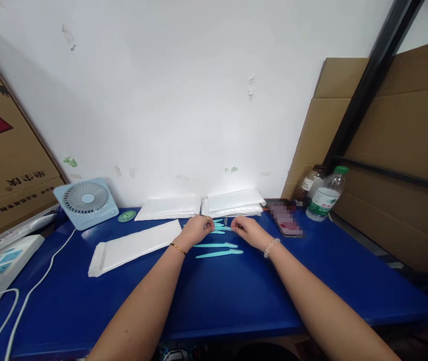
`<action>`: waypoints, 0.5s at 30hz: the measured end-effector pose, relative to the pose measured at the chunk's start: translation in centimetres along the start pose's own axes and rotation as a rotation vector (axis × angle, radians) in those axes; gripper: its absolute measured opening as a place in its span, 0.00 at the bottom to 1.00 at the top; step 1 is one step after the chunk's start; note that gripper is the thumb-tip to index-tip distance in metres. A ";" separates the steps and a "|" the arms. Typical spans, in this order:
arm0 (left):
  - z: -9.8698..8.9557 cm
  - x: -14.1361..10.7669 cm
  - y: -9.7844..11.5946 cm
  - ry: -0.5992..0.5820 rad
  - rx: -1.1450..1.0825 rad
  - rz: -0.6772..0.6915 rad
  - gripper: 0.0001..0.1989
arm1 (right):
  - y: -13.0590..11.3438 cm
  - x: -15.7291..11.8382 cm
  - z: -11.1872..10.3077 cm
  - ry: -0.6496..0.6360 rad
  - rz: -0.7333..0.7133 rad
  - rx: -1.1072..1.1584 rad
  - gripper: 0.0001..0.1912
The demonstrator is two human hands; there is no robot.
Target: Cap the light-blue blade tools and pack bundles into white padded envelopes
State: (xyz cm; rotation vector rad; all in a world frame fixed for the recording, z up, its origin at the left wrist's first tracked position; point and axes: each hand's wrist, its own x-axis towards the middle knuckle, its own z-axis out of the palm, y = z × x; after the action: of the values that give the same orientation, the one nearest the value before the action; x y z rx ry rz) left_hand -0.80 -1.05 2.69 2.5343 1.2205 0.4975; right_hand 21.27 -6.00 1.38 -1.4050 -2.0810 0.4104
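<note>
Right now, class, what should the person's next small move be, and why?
Probably to draw one piece from the turquoise pile with the right hand and lay it beside the two separate turquoise sticks: right hand and left hand are both at the pile, while those two lie nearer the person, side by side.

toward seven o'clock from the view's centre, a thin bracelet [178,248] of dark cord and gold-coloured braid is worn above the left hand [198,229], and one finger is circled by a slim ring [207,218]. toward four o'clock, the right hand [249,231] is matched with a clear-beaded bracelet [271,247].
</note>
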 end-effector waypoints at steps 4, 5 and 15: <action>-0.2 -0.3 0.4 -0.198 -0.145 0.030 0.08 | 0.0 -0.2 -0.2 -0.119 -0.017 0.094 0.06; -0.2 -0.4 0.4 -0.251 -0.175 0.029 0.08 | 0.3 -0.2 -0.4 -0.146 -0.008 0.118 0.06; 0.1 -0.3 -1.0 -0.023 0.196 -0.074 0.10 | 4.6 -0.2 -2.7 0.124 0.230 -0.291 0.04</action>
State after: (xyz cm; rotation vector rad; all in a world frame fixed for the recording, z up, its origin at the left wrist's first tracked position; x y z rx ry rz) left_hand -1.56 -0.69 2.16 2.6340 1.4117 0.3460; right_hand 26.37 -4.52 0.90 -1.8007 -1.9420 0.1066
